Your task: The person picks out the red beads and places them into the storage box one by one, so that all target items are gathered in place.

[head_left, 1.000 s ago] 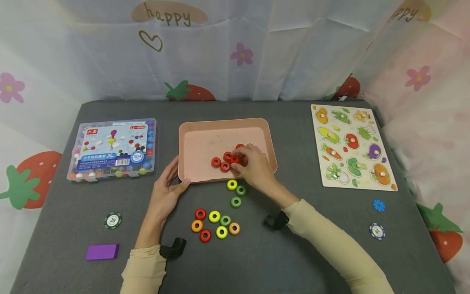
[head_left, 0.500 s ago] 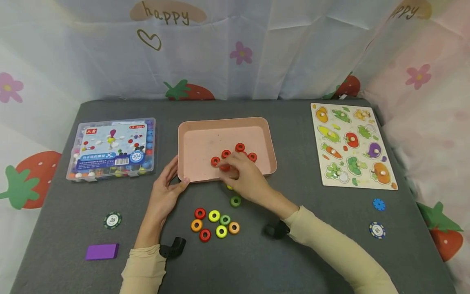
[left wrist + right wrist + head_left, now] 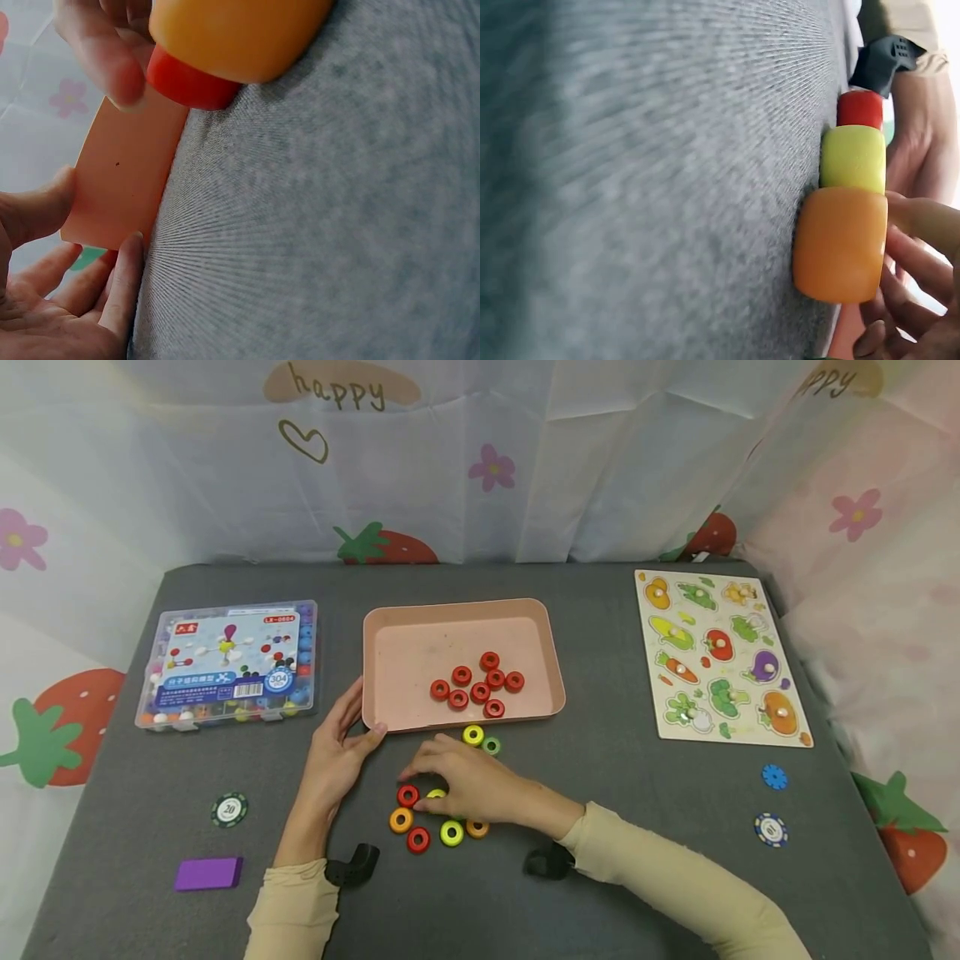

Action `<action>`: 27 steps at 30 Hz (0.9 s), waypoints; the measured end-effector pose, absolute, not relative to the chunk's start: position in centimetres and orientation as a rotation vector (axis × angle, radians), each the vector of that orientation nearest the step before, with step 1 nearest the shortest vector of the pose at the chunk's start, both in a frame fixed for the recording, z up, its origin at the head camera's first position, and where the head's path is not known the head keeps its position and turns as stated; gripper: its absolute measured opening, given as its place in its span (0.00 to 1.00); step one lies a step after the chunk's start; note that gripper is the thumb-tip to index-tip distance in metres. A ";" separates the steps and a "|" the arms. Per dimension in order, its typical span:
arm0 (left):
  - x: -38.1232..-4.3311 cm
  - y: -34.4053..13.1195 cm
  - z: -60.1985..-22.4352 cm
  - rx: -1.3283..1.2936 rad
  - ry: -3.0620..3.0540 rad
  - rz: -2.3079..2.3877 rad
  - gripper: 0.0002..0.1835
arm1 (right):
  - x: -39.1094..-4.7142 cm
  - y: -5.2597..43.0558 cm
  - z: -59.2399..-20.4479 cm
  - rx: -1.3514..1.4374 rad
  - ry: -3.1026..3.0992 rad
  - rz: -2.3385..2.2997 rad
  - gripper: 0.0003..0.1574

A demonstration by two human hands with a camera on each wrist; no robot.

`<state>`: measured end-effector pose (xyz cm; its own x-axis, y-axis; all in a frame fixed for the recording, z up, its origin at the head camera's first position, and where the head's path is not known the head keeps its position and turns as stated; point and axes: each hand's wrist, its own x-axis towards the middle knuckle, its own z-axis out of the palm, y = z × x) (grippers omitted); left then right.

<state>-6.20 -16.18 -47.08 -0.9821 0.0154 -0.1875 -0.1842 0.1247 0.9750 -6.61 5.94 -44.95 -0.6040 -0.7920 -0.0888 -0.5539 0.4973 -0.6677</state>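
Note:
My left hand (image 3: 341,764) holds the left front corner of a pink tray (image 3: 420,635), thumb at the rim and fingers along the end wall. Several red rings (image 3: 490,660) lie inside the tray's front right part. My right hand (image 3: 480,781) is over the loose rings on the table, thumb and fingers spread apart around a red ring (image 3: 408,796); no firm hold shows. Beside it are an orange ring (image 3: 401,820), a yellow ring (image 3: 452,833) and another red ring (image 3: 418,840). The right hand partly covers other rings. The right wrist view shows an orange ring (image 3: 840,244) close up.
A clear box of molecule-model parts (image 3: 228,664) stands at left. Below it lie a green chip (image 3: 229,810) and a purple block (image 3: 208,874). A vegetable puzzle board (image 3: 723,660), a blue disc (image 3: 774,777) and a blue-white chip (image 3: 771,830) are at right.
My right hand has left the red rings in the tray and moved toward me and left, over the loose rings on the table. My left hand keeps its place at the tray.

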 end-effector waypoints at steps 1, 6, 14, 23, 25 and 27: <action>-6.2 -16.2 -47.1 -0.168 2.237 1.979 0.39 | -6.6 5.9 -45.1 -1.121 2.362 -0.844 0.23; -6.1 -16.2 -47.2 -0.151 2.237 1.997 0.38 | -6.4 5.6 -45.4 -1.118 2.371 -0.829 0.19; -6.2 -16.2 -47.2 -0.149 2.231 2.005 0.38 | -7.2 6.3 -45.2 -1.042 2.405 -0.965 0.18; -6.3 -16.0 -47.1 -0.174 2.231 1.990 0.38 | -10.7 9.1 -44.2 -0.879 2.522 -1.357 0.16; -6.3 -16.0 -47.1 -0.182 2.228 1.989 0.39 | -11.6 9.8 -44.2 -0.815 2.600 -1.340 0.16; -6.3 -16.1 -47.1 -0.184 2.230 1.988 0.39 | -12.4 10.4 -44.4 -0.737 2.669 -1.286 0.16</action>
